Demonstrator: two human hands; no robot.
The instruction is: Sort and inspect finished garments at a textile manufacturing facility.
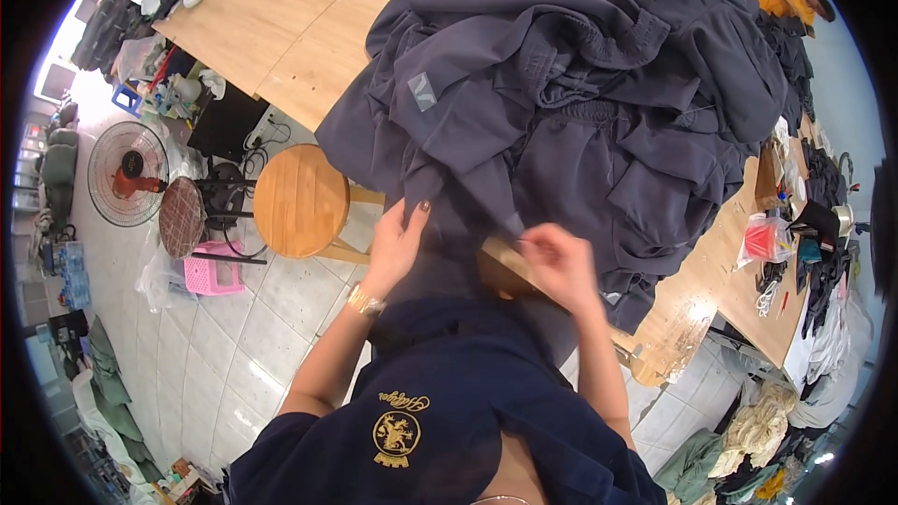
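A large heap of dark grey garments (pixel 580 150) with gathered elastic waistbands lies on the wooden table. At its near edge, my left hand (pixel 398 248) has its thumb and fingers closed on a fold of one dark grey garment (pixel 440 189), part of which hangs down in front of me. My right hand (pixel 564 266), slightly smeared by motion, is to the right with its fingers pinched at a pointed end of the cloth. Whether a small thing is also in that pinch is hidden. A pale patch (pixel 422 92) shows on the upper cloth.
The light wooden table (pixel 271 37) runs under the heap. To my left stand a round wooden stool (pixel 301 201), a fan (pixel 128 173) and a pink plastic stool (pixel 214 271). Another person (pixel 788 0) is at the far right. Cloth piles (pixel 758 425) lie lower right.
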